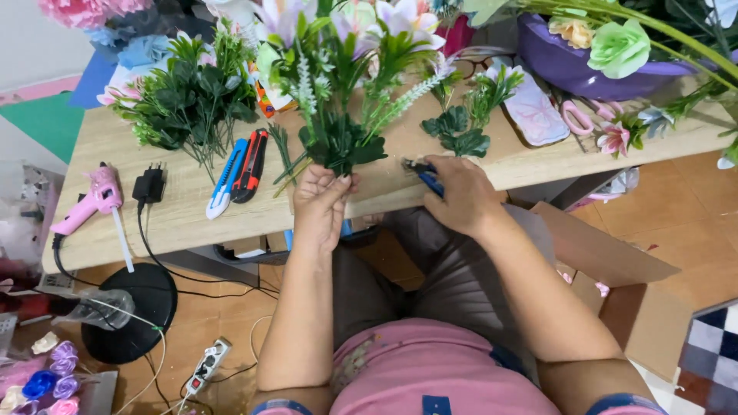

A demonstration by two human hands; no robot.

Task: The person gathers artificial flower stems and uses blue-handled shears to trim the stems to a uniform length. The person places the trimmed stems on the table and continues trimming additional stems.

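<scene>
Bunched artificial flowers with green plastic leaves and pale lily heads (338,84) stand upright over the wooden table edge (184,207), stems pinched in the left hand (321,201). The right hand (460,196) is closed on blue-handled cutters (424,175) — best kept low, square to the stems, fingers clear.

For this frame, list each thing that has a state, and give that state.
left hand: closed around the bouquet stems
artificial flower bouquet: held upright
right hand: gripping a blue-handled tool
blue-handled tool: held, jaws hidden
pink glue gun: lying on the table
utility knives: lying side by side
</scene>
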